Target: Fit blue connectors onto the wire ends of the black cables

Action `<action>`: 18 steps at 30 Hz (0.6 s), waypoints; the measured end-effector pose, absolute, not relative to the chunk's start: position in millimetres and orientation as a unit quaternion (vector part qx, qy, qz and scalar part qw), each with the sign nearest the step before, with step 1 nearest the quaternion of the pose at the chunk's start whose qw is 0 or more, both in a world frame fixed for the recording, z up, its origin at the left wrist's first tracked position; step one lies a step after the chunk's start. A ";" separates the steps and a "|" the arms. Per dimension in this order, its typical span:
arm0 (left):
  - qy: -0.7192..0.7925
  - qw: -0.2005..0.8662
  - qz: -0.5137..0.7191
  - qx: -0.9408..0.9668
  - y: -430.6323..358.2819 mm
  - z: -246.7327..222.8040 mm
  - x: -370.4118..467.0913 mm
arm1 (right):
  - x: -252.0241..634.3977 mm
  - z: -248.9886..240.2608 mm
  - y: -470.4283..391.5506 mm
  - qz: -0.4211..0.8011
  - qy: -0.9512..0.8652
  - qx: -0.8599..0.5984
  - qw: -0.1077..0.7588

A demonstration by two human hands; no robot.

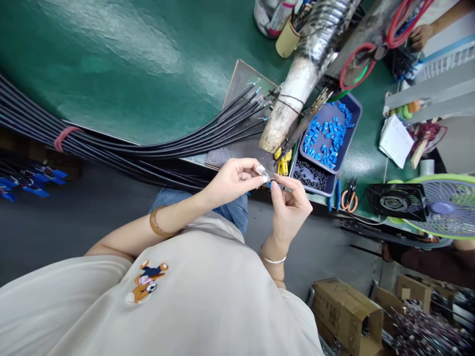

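My left hand (237, 179) has its thumb and fingers pinched together, with white wrapping on the fingertips. Close beside it, my right hand (289, 200) pinches a small blue and dark piece (269, 183) between thumb and forefinger; its details are too small to make out. Both sets of fingertips meet just off the table's front edge. Black cables (166, 148) with stripped coloured ends lie across a dark mat (237, 106) behind my hands. Blue connectors fill part of a grey bin (356, 113), and small black parts lie in a second bin (297, 184) in front of it.
A silvery duct (291, 94) comes down over the green table (111, 64). Yellow cutters (284, 162), blue-handled pliers (338, 194), orange-handled snips (349, 198) and a green fan (445, 205) stand to the right. Another person's hand (421, 37) shows at the upper right.
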State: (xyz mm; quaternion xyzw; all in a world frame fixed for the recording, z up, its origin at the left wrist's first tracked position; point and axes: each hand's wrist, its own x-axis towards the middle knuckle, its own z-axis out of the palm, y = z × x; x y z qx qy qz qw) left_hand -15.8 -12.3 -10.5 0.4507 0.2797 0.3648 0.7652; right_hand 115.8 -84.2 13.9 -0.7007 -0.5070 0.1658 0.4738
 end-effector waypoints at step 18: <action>0.283 0.731 0.368 0.499 -14.9 -16.4 -15.3 | 115.8 12.1 -84.2 0.178 -0.498 -0.702 0.476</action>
